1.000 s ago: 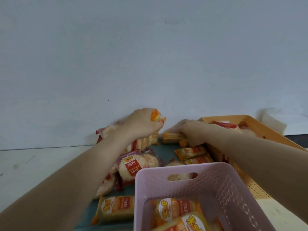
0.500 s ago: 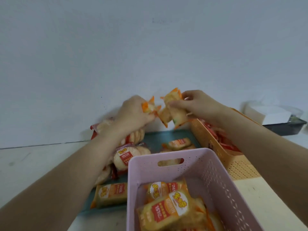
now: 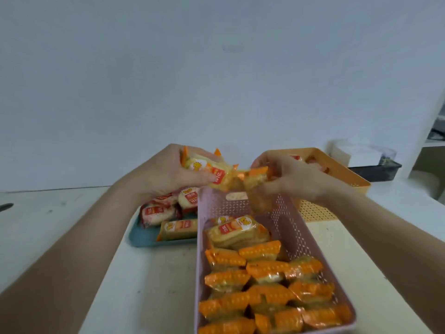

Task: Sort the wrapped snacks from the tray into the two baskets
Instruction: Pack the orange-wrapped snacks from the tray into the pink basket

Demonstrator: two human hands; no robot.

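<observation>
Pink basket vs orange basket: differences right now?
Colour aside: the pink basket sits nearest, centre; the orange basket farther back, right. The pink basket holds many orange-wrapped snacks; the orange basket shows red-wrapped snacks, mostly hidden. Both are perforated plastic, standing on the white table.

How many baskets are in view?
2. The pink basket sits in front; the orange basket stands behind it to the right, partly hidden by the right hand.

Near basket (image 3: 298, 227) on table (image 3: 60, 225), full of snacks (image 3: 265, 285); tray (image 3: 144, 237) just left (tray snacks (image 3: 178, 229) on it). Far basket (image 3: 342, 169) behind-right, maybe touching. Left hand (image 3: 163, 174) and right hand (image 3: 296, 179) hold packets (image 3: 207, 172) above near basket's far end.
</observation>
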